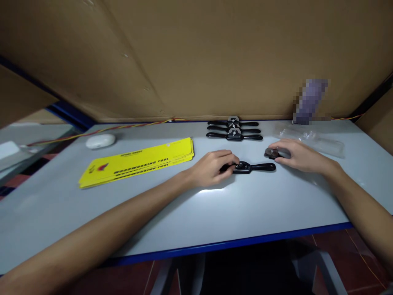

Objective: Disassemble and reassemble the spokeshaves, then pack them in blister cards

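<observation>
Two hands are on the grey table (184,213) in front of us, and between them lies a black spokeshave (251,167). Our left hand (211,167) closes its fingers around the left handle of this tool, while the right handle stays free and points to the right; so the long axis of the tool runs left to right, nearly parallel to the blue front edge of the table. Our right hand (296,155) lies just behind the free handle and its fingers hold a small dark round part (272,153), pressed lightly on the table; we cannot tell what this part is. On the left side we see a stack of yellow cards (138,162), and on them we can read "WOODWORKING TOOL" in black letters; a smaller line above it is too small to read. Three more spokeshaves (233,129) lie in a row near the back edge, all with the same left-to-right direction. Clear plastic bags (310,138) lie at the back right, near a blurred purple object (310,100). A white oval case (100,141) rests at the back left, beside a red and yellow cable (123,127) that runs along the cardboard wall (196,57). The front middle of the table, between our forearms, has much open room, and also the right part near the edge.
</observation>
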Available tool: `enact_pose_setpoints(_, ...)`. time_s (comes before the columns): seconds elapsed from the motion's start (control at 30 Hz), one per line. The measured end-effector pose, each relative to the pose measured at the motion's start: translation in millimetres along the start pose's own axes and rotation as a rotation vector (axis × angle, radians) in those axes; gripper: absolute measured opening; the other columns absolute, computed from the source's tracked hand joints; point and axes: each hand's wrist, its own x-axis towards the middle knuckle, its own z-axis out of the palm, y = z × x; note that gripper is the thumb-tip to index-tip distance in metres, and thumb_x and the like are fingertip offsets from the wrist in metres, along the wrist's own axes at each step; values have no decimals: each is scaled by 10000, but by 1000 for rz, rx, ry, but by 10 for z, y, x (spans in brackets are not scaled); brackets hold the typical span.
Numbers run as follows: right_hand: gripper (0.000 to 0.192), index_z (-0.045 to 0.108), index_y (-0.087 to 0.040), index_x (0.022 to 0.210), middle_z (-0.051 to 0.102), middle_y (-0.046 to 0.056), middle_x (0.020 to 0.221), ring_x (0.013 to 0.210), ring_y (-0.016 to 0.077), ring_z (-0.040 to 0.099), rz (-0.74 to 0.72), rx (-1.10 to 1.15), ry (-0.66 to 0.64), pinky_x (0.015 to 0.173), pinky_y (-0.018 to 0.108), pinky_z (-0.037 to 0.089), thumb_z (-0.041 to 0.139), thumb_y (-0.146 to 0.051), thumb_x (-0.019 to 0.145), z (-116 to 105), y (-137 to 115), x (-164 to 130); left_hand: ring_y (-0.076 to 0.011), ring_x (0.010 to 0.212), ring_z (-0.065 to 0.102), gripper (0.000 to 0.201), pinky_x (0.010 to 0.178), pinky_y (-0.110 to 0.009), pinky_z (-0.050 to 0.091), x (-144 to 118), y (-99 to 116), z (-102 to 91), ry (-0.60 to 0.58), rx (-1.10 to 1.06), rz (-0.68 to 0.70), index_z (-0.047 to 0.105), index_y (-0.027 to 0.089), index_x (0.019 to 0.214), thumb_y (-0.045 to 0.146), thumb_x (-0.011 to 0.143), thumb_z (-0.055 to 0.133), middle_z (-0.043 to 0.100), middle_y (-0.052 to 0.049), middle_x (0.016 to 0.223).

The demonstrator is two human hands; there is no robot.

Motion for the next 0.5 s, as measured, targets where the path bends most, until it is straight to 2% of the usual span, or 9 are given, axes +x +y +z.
enact_pose_setpoints(0.13,372,712,-258,1257,750,87,1253,1124,293,688,-25,46,29,981,464,530,592,-342,916,57,14,13,-168,709,602,237,630,-296,517,-6,-7,11,-4,1,-1,671,168,1057,207,970,455,651,-38,826)
enact_pose_setpoints(0.37,478,655,-249,1302,682,99,1266,1059,259,681,-21,168,68,964,453,574,630,-223,825,193,33,30,-158,685,587,234,607,-282,496,8,1,5,3,-10,11,667,161,1047,204,965,452,640,-33,816)
enact_pose_setpoints(0.5,465,659,-291,1300,639,96,1249,1141,288,665,-94,86,265,1004,500,572,633,-167,852,228,50,57,-159,691,583,241,612,-281,481,14,0,0,3,-34,-3,663,158,1051,223,970,446,638,-35,828)
